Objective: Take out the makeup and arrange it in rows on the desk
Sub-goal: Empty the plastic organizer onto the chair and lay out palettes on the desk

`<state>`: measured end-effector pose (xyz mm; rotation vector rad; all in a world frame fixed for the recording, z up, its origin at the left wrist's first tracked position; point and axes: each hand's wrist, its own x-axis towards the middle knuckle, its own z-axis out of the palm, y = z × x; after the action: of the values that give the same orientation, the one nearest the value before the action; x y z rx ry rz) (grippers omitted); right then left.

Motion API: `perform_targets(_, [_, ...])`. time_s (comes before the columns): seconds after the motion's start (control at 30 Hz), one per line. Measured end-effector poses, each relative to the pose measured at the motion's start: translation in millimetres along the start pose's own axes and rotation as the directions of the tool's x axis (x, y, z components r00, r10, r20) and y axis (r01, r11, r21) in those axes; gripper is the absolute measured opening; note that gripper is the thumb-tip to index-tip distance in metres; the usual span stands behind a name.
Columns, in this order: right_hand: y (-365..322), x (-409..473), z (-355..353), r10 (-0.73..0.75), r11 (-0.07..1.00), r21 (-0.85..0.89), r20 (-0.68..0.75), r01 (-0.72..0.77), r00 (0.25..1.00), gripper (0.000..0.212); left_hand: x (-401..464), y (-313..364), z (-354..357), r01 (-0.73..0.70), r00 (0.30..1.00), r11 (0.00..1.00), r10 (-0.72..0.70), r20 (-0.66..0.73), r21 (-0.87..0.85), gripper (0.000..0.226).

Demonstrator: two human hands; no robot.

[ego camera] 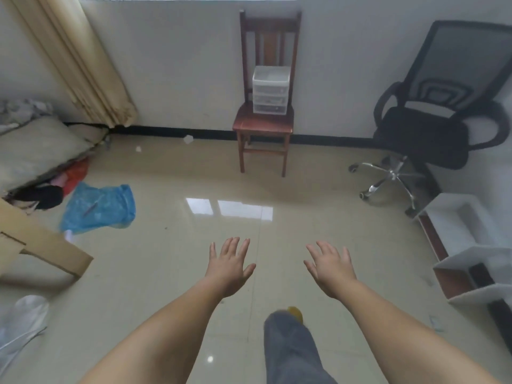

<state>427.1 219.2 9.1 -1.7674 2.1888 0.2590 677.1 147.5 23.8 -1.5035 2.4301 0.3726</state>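
Over by the far wall there's a black office chair [432, 128] on the right, then a wooden chair [264, 126] in the middle with a small clear drawer box [270, 90] on its seat, well away from the person. Can't tell what's in the drawers. Both arms are out over the tiles, left hand [229, 268] and right hand [331, 268] spread flat, holding nothing.
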Motion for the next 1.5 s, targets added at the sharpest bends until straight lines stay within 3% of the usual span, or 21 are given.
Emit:
perform_targets(0.33, [63, 227, -115, -0.100, 0.993, -0.061, 0.029, 0.102, 0.995, 0.051, 218, 11, -89, 0.075, 0.996, 0.994, -0.078, -0.036, -0.077, 0.066])
perform_targets(0.63, [44, 453, -187, -0.130, 0.990, -0.055, 0.034, 0.132, 0.991, 0.051, 432, -64, -153, 0.117, 0.991, 0.991, -0.121, -0.062, -0.070, 0.067])
perform_targets(0.9, [26, 627, -261, -0.023, 1.000, 0.021, 0.077, 0.022, 0.997, 0.050, 630, -123, -245, 0.005, 0.998, 1.000, -0.006, -0.065, -0.019, 0.067])
perform_targets(1.2, [37, 813, -296, -0.002, 0.997, 0.077, 0.118, -0.008, 0.993, 0.050, 820, -145, -300, -0.063, 0.995, 0.998, 0.061, -0.076, -0.026, 0.066])
perform_targets(1.37, [38, 917, -309, -0.004, 0.980, 0.195, 0.175, -0.031, 0.985, 0.051, 913, -154, -318, -0.065, 0.998, 0.998, 0.065, -0.017, -0.015, 0.066])
perform_targets(1.5, [35, 994, -302, 0.074, 0.852, 0.485, 0.264, -0.198, 0.962, 0.049, 993, -154, -329, -0.098, 0.994, 0.995, 0.098, -0.041, -0.005, 0.067])
